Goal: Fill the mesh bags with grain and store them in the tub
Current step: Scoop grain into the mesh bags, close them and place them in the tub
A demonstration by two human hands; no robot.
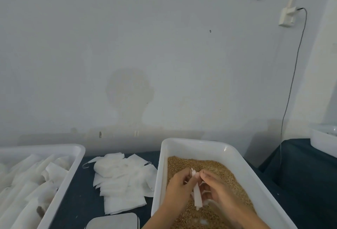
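While grain (215,166) lies granular, both hands pinch limp mesh bag (197,195).

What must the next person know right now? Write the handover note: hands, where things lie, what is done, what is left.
Left hand and right hand: both pinch one mesh bag at its top, over the grain in the grain tub.
Empty bags lie piled on the dark table between the tubs.
Done: the left tub already holds many bags.
Left: finish this bag, put it in the left tub, then fill the pile. Whether the held bag is full cannot be told.
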